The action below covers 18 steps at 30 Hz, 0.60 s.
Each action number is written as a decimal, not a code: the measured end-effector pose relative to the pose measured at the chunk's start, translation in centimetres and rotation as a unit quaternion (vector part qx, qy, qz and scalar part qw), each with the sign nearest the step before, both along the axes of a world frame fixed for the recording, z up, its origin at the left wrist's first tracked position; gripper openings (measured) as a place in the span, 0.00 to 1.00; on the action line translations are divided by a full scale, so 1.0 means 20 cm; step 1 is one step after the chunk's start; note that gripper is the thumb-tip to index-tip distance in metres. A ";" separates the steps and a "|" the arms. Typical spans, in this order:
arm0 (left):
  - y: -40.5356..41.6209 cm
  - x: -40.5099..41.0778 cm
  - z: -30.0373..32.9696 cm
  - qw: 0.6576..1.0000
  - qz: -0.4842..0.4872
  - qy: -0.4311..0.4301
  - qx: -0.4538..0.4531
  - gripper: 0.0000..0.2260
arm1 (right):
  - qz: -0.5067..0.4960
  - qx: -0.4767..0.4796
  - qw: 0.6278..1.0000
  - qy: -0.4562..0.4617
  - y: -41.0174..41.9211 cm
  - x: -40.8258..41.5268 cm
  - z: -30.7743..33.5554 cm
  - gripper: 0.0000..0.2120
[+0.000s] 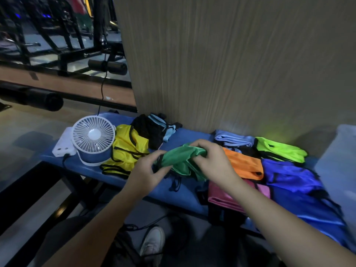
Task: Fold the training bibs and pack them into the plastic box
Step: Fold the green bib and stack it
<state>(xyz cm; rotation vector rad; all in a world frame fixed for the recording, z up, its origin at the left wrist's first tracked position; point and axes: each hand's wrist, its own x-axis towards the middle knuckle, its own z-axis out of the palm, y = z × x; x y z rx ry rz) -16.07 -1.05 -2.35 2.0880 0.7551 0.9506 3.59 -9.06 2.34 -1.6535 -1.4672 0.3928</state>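
Green bib (181, 158): bunched up and held just above the blue worktop (185, 135), between the yellow bib (128, 153) on its left and the orange bib (243, 164) on its right
How it handles: thin, shiny and floppy by the look of it, so light, slippery and quick to slump; I'd take it by the black-trimmed edges or corners, not the middle
Left hand (147, 170): grip pinched on the bib's left end, thumb over fingers, forearm coming up from the near left
Right hand (212, 160): fingers curled into the cloth at its right end, knuckles up, forearm running in from the near right
Folded so far: pale blue (234, 140), lime (279, 149), pink (224, 197) and royal blue (290, 175) bibs lie on the right
Unfolded heap: black and pale blue cloth at the far left, beside a white fan (93, 136)
Plastic box: possibly the pale shape at the far right, too blurred to tell
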 end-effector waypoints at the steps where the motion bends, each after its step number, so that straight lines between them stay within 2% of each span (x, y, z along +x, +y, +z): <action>1: -0.01 0.00 0.03 1.000 0.002 -0.015 -0.015 0.08 | -0.004 0.006 1.000 0.010 -0.02 0.01 0.02 0.08; 4: -0.04 -0.01 0.14 0.999 -0.005 -0.051 -0.015 0.08 | -0.020 0.014 1.000 0.012 -0.05 0.02 0.08 0.10; 12: -0.09 -0.04 0.49 0.998 -0.014 -0.056 -0.006 0.06 | -0.054 0.016 0.997 -0.047 -0.15 0.05 0.25 0.09; 14: -0.11 -0.04 0.59 0.999 -0.010 -0.046 -0.012 0.06 | -0.055 0.024 0.998 -0.018 -0.18 0.04 0.29 0.08; 18: -0.17 -0.06 0.76 1.000 -0.001 -0.009 0.005 0.06 | -0.022 0.033 0.994 0.101 -0.25 0.02 0.40 0.07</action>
